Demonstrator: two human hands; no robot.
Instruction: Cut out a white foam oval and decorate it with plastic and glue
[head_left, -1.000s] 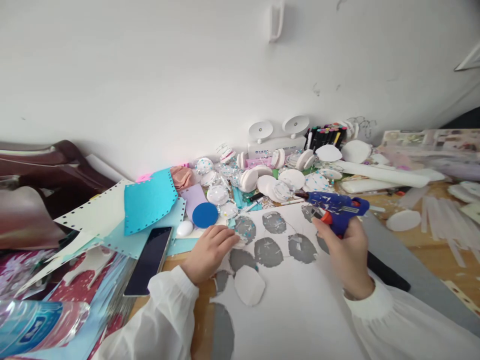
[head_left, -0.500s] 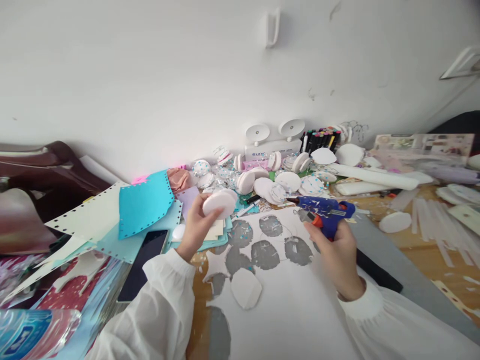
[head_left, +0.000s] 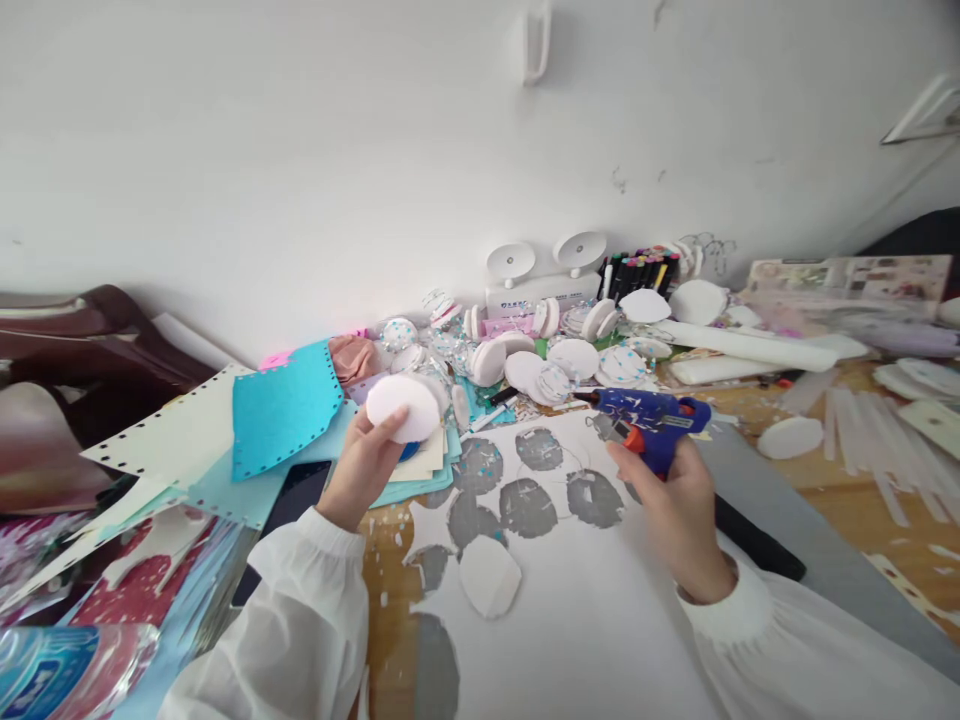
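Between the thumb and fingers of my left hand [head_left: 365,462] is a white foam disc [head_left: 403,406], its flat face turned toward me. My right hand [head_left: 679,505] grips a blue hot glue gun [head_left: 651,418] with an orange trigger; its dark nozzle points left. Below and between the hands lies a white foam sheet [head_left: 570,600] with several round holes cut through it, the grey mat showing in them. A loose white foam piece [head_left: 490,577] with a rough rounded outline rests on the sheet's left part.
White foam discs and speckled round pieces [head_left: 555,385] pile up along the wall. Clear glue sticks [head_left: 874,450] lie at right, near white foam rolls [head_left: 750,345]. Blue felt [head_left: 286,408], a dark phone [head_left: 294,500] and a plastic bottle [head_left: 67,665] are at left.
My left hand has moved left and slightly down with the foam disc, turning its flat face more toward me. My right hand and the glue gun have stayed nearly still.
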